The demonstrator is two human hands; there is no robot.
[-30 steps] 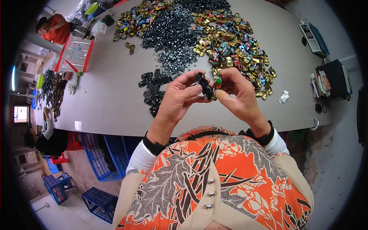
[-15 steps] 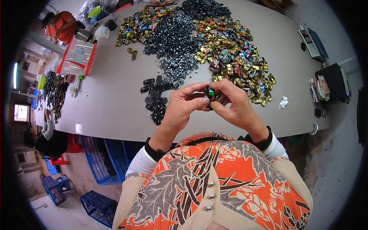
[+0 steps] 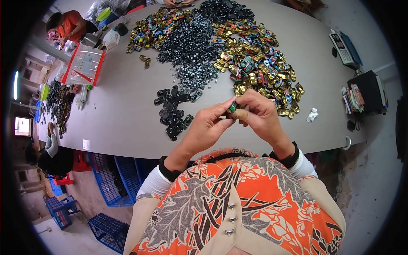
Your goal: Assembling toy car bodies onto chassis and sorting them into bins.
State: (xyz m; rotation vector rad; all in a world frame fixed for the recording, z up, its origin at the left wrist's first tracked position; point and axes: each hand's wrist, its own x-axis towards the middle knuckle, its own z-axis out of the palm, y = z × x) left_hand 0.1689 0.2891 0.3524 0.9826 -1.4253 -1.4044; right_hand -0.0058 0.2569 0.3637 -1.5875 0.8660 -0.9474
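A small toy car (image 3: 232, 108), dark with green on it, is held up between my two hands over the near part of the table. My left hand (image 3: 210, 127) pinches its left side with fingertips and thumb. On the other side, my right hand (image 3: 260, 115) closes its fingers and thumb around it, hiding much of the car. Left of my left hand lies a cluster of black toy-car chassis (image 3: 171, 109). Beyond my hands spread a heap of gold and coloured car bodies (image 3: 265, 63) and a mound of small black and silvery parts (image 3: 187, 44).
Another pile of coloured car bodies (image 3: 148, 32) lies farther left on the table (image 3: 119, 106). A red-edged clear bag (image 3: 85, 63), crumpled tissue (image 3: 312, 114) and a scale (image 3: 342, 46) sit around it. Blue crates (image 3: 108, 178) stand below the left edge. Other people work nearby.
My hands have turned the toy car slightly, and my left hand has drawn lower with its fingers straighter. More of the black chassis cluster shows beside it.
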